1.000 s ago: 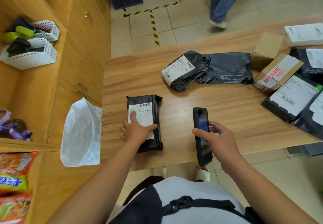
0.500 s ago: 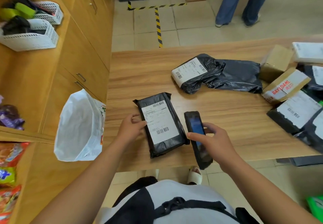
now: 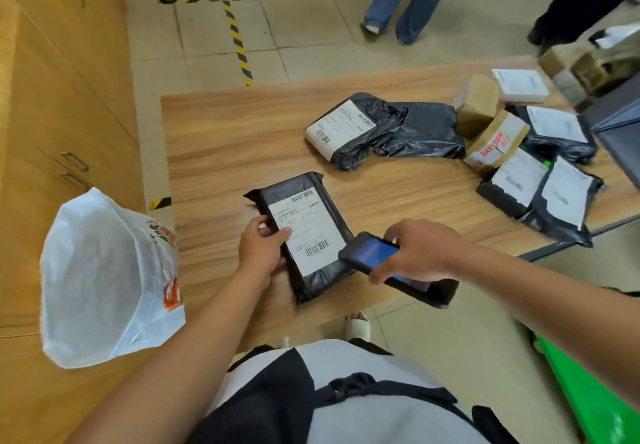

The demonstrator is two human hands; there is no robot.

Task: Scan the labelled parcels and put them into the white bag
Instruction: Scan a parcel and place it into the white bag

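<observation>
At the front edge of the tabletop (image 3: 225,138) lies the black labelled parcel (image 3: 311,232); my left grip (image 3: 261,251) clasps its left side, thumb on the label. My right grip (image 3: 420,251) holds the scanner (image 3: 381,260) at its lower right corner. The white bag (image 3: 104,281) stands off to the left.

Left hand (image 3: 263,253), right hand (image 3: 426,253), fingers curled.

Only red "BAYLDAH" reads — on the cardboard box (image 3: 497,140); shipping labels (image 3: 308,232) too blurred.
</observation>
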